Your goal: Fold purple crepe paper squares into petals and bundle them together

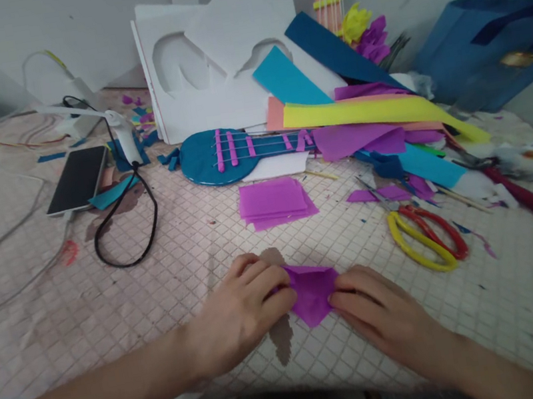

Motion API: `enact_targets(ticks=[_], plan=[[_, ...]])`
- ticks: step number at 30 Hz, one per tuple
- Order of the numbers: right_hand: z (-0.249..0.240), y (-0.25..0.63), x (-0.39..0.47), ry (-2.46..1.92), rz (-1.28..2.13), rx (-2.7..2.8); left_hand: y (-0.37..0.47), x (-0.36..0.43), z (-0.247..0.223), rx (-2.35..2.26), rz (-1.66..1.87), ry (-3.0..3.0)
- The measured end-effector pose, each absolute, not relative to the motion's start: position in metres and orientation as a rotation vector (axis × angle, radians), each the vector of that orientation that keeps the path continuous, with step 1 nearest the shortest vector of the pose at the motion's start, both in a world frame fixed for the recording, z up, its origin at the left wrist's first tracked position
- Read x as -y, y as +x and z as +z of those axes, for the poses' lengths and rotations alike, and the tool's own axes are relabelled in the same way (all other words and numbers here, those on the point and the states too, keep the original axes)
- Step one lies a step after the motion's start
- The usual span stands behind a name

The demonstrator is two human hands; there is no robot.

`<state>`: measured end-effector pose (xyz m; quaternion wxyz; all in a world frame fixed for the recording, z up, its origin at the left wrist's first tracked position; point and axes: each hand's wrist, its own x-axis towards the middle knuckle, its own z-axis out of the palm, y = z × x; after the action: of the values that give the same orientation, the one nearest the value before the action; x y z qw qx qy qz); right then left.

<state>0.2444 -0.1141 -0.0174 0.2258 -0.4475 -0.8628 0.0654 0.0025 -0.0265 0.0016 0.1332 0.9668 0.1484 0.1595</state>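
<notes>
A piece of purple paper [310, 293] with a folded upper edge lies between my two hands near the front of the table. My left hand [247, 303] grips its left side, fingers curled over that edge. On the right side, my right hand [377, 307] pinches the paper between thumb and fingers. Just beyond them sits a stack of purple paper sheets [274, 199]. Farther back lies a blue paper instrument [214, 157] shaped like a lute, with purple strips and pale strings.
Scissors [426, 235] with red and yellow handles and red-handled pliers [523, 192] lie right. Coloured paper strips [368, 109] pile up behind. A phone [78, 180] with cable and a white glue gun [125, 137] with a black cord are left. A blue bag [480, 51] stands back right.
</notes>
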Motion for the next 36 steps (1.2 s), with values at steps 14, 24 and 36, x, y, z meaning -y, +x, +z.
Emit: enact_targets(ticks=[14, 24, 36], plan=[[-0.013, 0.236, 0.111, -1.438, 0.563, 2.176, 0.009, 0.029, -0.008, -0.673, 0.549, 2.471], [-0.006, 0.227, 0.106, -1.528, 0.599, 2.049, 0.014, 0.030, -0.010, -0.771, 0.570, 2.409], [-0.009, 0.226, 0.105, -1.553, 0.660, 1.988, 0.015, 0.031, -0.009, -0.799, 0.532, 2.439]])
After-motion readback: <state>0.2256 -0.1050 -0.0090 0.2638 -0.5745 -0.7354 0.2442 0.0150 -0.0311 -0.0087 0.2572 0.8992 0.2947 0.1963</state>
